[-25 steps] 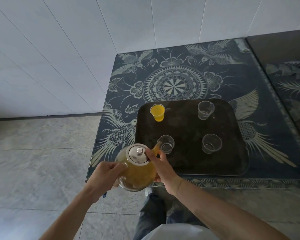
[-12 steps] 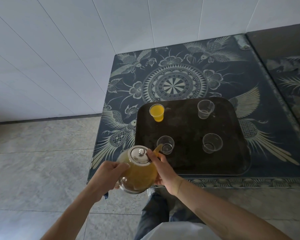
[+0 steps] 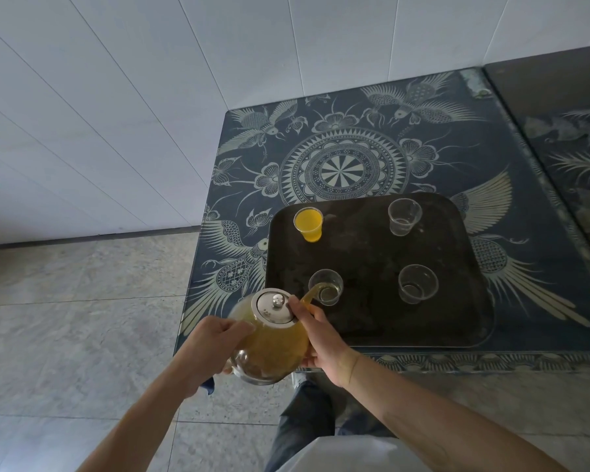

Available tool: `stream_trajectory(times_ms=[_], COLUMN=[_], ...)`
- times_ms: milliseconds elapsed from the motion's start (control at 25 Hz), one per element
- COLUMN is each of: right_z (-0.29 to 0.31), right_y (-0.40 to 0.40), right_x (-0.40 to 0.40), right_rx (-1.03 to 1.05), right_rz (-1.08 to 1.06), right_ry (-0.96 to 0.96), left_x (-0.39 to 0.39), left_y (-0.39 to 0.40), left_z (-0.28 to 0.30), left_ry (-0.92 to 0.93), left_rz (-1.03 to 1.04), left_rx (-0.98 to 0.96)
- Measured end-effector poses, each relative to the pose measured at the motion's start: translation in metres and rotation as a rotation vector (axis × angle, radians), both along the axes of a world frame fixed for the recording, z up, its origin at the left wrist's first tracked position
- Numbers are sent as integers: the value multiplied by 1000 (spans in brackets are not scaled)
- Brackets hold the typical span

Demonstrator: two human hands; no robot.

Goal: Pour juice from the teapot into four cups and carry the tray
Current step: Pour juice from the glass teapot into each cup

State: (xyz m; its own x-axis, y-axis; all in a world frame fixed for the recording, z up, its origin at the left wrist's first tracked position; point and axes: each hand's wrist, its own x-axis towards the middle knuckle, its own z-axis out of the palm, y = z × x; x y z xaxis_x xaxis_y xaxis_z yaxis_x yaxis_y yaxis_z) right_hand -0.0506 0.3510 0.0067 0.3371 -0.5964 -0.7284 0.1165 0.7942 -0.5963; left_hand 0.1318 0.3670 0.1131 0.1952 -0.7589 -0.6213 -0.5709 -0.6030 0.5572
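Observation:
A glass teapot [image 3: 269, 345] full of orange juice, with a metal lid [image 3: 276, 306], is tilted over the near left corner of a dark tray [image 3: 365, 257]. My left hand [image 3: 208, 352] grips its handle side. My right hand [image 3: 321, 338] supports the body, one finger pressed on the lid. The spout reaches the rim of the near left cup [image 3: 326, 287], where a little juice shows at the bottom. The far left cup [image 3: 308, 223] is full of juice. The far right cup [image 3: 403, 217] and near right cup [image 3: 417, 283] are clear and hold no juice.
The tray lies on a dark blue table [image 3: 341, 148] patterned with birds and a mandala, set against a white panelled wall [image 3: 150, 97]. A second dark table [image 3: 566, 131] adjoins on the right. Grey floor tiles [image 3: 65, 318] lie to the left. My legs [image 3: 307, 417] stand at the table's near edge.
The teapot has tipped further and its spout has come over the near left cup's rim; juice now enters that cup. Both hands keep their hold.

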Motion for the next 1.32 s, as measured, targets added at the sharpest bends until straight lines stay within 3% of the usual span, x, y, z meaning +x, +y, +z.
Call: stream_trajectory(times_ms=[1320], right_z=[21], right_y=[12], right_x=[8], right_rx=[17], right_rz=[42], right_ry=[-18], left_x=[4], left_y=[12], left_z=[23], left_ry=[-8], left_rz=[-4], left_rx=[-41])
